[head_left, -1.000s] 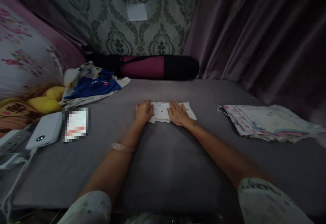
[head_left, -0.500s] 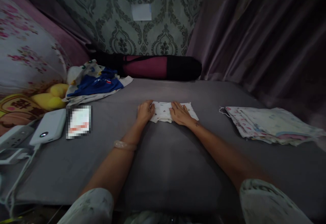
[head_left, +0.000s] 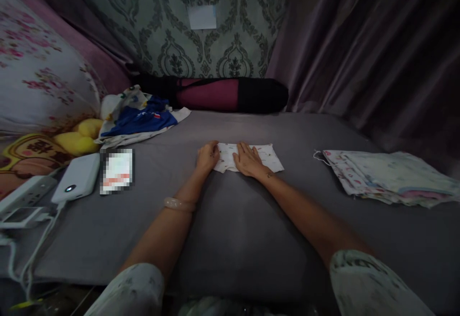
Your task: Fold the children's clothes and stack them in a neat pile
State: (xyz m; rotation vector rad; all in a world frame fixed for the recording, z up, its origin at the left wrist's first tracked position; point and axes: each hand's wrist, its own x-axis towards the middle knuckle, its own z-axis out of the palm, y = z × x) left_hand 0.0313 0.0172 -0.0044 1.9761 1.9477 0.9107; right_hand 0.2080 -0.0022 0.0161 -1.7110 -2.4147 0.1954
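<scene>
The small white cloth (head_left: 226, 157) lies on the grey bed (head_left: 237, 234), and it could pucker or skew from here: if the right hand (head_left: 248, 160) slid while pressing, the thin fabric would probably drag along with it, and if the left hand (head_left: 207, 157) tugged at its end, the edges might go out of line. The near edge looks a little uneven close to the left hand, so pressing it as it lies could set a crease. The cloth is under and between the hands, which are apart from each other. The right one rests flat across its middle, with the right end showing beyond; the left one is curled at the left end, and I cannot tell whether it pinches the fabric. Well to the right lies a stack of folded cloths (head_left: 388, 177); farther back on the left, a heap of clothes (head_left: 143, 119)
</scene>
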